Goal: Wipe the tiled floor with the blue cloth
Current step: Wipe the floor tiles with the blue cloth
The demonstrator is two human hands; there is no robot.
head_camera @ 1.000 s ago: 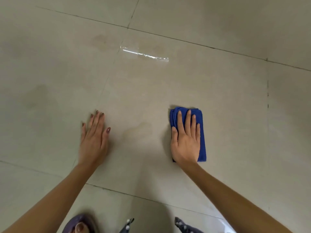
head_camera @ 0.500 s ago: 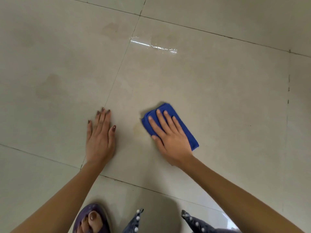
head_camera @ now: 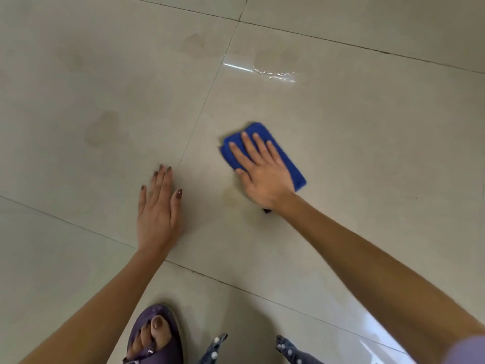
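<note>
A: The right hand [head_camera: 262,174] lies flat on the blue cloth [head_camera: 290,166], fingers straight and spread, pressing down rather than gripping. The cloth sits on the tiled floor [head_camera: 367,153], on the big tile just right of the grout line.

B: And the left hand [head_camera: 158,211] is palm-down on the floor, holding nothing, looking like a prop for her weight.

A: That's the risk. With no grip, the folded cloth could bunch or slide out from under the palm on a hard push.

B: There's also a wet streak [head_camera: 259,70] shining farther out. If the bracing hand or the sandal [head_camera: 157,334] lands on wet tile, it could slip.

A: And the yellowish smudge [head_camera: 231,195] beside the wrist could be missed, since the cloth lies just beyond it.

B: Which way does the cloth run?

A: It's a folded oblong on a diagonal: long axis from near-right to far-left, the far end aimed up at the grout line.
</note>
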